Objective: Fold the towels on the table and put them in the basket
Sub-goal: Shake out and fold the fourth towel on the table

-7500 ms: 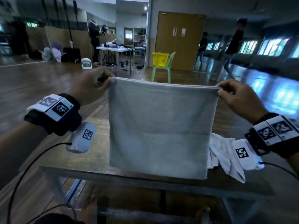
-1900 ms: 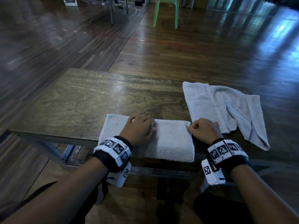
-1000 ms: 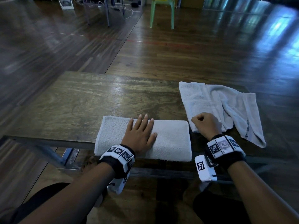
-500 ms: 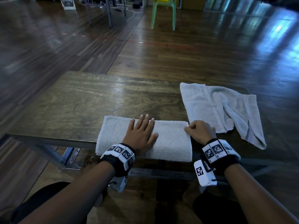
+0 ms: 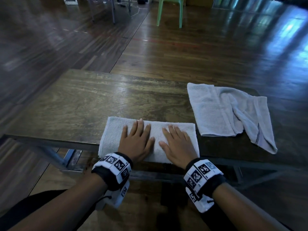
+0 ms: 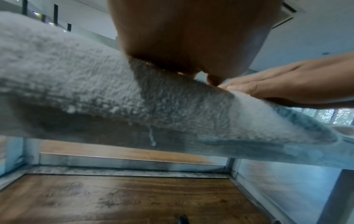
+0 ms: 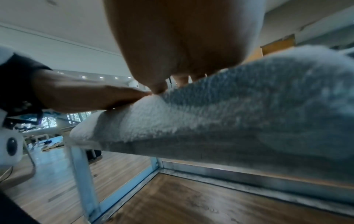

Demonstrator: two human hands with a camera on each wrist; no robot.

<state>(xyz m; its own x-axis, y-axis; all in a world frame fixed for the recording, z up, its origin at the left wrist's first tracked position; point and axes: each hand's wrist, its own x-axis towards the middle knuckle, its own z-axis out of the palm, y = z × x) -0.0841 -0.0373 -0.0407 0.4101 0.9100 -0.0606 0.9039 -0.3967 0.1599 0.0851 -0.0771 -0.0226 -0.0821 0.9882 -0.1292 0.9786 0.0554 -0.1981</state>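
Terry cloth, pale grey: folded towel (image 5: 115,135) lies as a long strip at the near edge of the table (image 5: 75,105), its front hem overhanging the edge a bit, as both wrist views show from below. L hand (image 5: 135,140) flat on the strip's middle, fingers straight & spread, pressing, holding nothing. R hand (image 5: 176,144) same: palm down on the right half, fingers extended, thumb toward the L thumb; the 2 hands are just beside each other, thumbs nearly touching. Strip's left third is bare, right end sticks out just past the R hand.

2nd towel (image 5: 221,112), loosely half-folded & rumpled, sits at the table's right side, just beside the strip's far right corner but apart from it; one tail droops toward the near right edge.

Open room: whole left & far part of the tabletop is bare wood, dark, glossy grain w/ glare. Table frame is metal; legs & rails show under the top in wrist views.

Room: big hall, polished plank floor (image 5: 216,47) w/ blue-ish window reflections on the right. Green plastic chair (image 5: 170,10) stands well beyond the table; another table's legs & cables at far left. Basket can't be seen in these views.
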